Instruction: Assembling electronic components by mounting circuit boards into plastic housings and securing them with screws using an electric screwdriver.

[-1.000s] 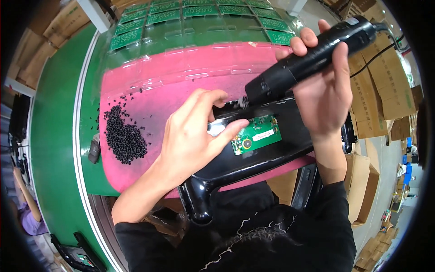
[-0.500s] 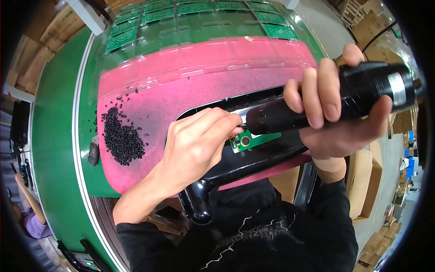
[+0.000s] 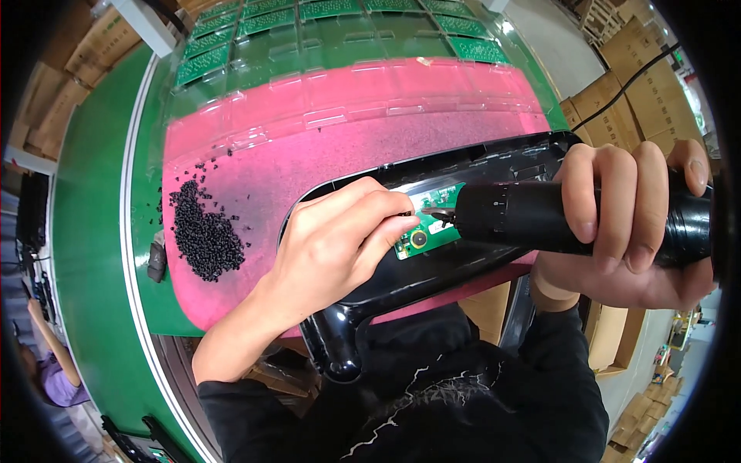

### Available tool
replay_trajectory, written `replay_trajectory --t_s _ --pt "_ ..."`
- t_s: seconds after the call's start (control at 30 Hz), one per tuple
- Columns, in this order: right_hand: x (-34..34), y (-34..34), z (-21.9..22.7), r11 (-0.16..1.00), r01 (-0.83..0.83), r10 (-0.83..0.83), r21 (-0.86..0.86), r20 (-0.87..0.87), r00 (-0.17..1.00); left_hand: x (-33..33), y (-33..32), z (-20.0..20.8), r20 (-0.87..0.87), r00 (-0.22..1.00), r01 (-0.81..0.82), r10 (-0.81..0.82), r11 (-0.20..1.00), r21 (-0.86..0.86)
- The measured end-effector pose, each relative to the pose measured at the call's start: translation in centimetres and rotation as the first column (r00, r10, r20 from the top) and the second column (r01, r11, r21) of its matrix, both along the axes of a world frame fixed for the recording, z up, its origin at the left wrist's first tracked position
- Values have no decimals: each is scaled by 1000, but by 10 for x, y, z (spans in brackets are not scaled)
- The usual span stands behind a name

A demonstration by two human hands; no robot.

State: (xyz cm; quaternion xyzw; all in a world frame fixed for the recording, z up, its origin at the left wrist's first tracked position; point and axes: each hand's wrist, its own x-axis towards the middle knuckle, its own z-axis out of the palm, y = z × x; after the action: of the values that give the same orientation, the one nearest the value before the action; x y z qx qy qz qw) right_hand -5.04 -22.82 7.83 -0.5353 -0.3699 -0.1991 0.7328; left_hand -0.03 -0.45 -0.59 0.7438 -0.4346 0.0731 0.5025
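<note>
My right hand (image 3: 625,212) is wrapped round a black electric screwdriver (image 3: 513,214), held almost level with its bit pointing left. Thumb and forefinger of my left hand (image 3: 324,247) are pinched together on small black screws (image 3: 404,215), partly hidden by the fingertips. The bit's tip is close to those fingertips. Below both lies a green circuit board (image 3: 418,242) inside a glossy black plastic housing (image 3: 417,276) with a stubby arm toward me. A heap of small black screws (image 3: 208,239) sits to the left of my left hand.
The housing rests on a pink mat (image 3: 293,147) over a green table (image 3: 85,231). Beyond is a clear plastic tray (image 3: 332,116) with several green boards. A dark grey lump (image 3: 157,261) lies by the mat's left edge. Cardboard boxes (image 3: 648,85) stand right; another person (image 3: 58,370) is far left.
My right hand has drawn the screwdriver to the right and slightly down, away from the board, uncovering its bit and more of the board. My left hand stays pinched in nearly the same place.
</note>
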Motion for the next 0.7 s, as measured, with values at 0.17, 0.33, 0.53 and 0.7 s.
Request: replay_trajectory --t_s 0.17,0.33,0.53,0.7 --pt "3 4 -1 1000 -21 21 -13 23 1000 2 0 -2 50 998 39 -36 998 -45" --pt "4 8 -3 999 -46 47 -26 41 998 3 -1 -5 98 995 45 -37 996 -75" --pt "5 11 -7 997 -72 74 -41 61 995 2 0 -4 46 996 69 -70 997 20" --pt "7 11 -10 998 -37 42 -51 103 994 0 -1 -4 -75 992 106 -102 993 43"
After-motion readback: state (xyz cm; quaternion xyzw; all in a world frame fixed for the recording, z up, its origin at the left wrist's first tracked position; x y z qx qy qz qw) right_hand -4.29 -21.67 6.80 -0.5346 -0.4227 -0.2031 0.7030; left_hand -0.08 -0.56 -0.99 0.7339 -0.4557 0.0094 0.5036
